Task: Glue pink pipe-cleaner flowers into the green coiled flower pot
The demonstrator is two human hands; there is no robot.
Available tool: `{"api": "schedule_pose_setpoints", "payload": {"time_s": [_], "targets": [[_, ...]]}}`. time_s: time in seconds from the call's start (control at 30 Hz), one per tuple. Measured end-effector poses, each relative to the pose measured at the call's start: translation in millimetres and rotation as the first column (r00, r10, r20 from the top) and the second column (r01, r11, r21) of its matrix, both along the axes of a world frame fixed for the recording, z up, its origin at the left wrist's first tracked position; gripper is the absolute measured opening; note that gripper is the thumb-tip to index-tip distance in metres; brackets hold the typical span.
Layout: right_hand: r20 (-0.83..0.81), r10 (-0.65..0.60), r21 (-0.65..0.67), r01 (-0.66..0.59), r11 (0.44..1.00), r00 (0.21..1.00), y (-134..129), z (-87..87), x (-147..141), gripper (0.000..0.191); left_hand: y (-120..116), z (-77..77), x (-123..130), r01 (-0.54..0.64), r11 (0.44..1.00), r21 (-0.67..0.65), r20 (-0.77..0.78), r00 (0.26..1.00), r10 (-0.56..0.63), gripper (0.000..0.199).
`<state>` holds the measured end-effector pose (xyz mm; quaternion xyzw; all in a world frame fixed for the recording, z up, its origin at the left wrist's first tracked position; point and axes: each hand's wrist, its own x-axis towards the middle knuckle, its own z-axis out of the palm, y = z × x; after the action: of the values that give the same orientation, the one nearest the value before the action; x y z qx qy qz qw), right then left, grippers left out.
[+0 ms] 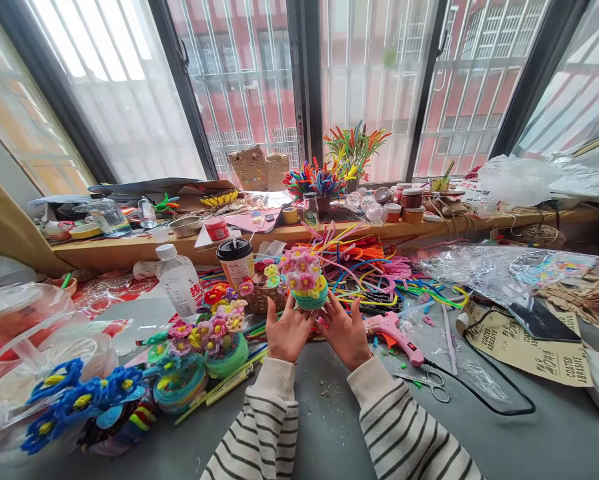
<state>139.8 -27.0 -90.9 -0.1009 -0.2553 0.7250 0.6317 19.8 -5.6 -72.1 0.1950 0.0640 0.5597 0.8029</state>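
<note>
Near the middle of the table stands a small pot of pink and yellow fuzzy flowers (304,270), its base wrapped in green and yellow. My left hand (289,330) lies palm up with spread fingers, its fingertips at the lower left of the pot. On the other side my right hand (347,333) is also palm up and spread, fingertips at the pot's lower right. Whether the pot rests on the fingertips or on the table I cannot tell. A pink glue gun (394,335) lies right of my right hand, with scissors (432,383) below it.
Flower pots (179,373) and blue flowers (84,400) stand at left, by a craft knife (232,387). Behind are a bottle (177,280), a lidded cup (234,260) and pipe cleaners (369,267). The gun's cord (499,408) loops right, near sandpaper (524,353).
</note>
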Motion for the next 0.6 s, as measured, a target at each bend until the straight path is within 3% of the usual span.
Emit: {"api": "schedule_pose_setpoints", "payload": {"time_s": [0.6], "targets": [[0.031, 0.003, 0.002, -0.003, 1.000, 1.000, 2.3, -0.7, 1.6, 0.057, 0.1, 0.0, 1.0, -0.014, 1.000, -0.007, -0.021, 1.000, 0.014, 0.061]]}}
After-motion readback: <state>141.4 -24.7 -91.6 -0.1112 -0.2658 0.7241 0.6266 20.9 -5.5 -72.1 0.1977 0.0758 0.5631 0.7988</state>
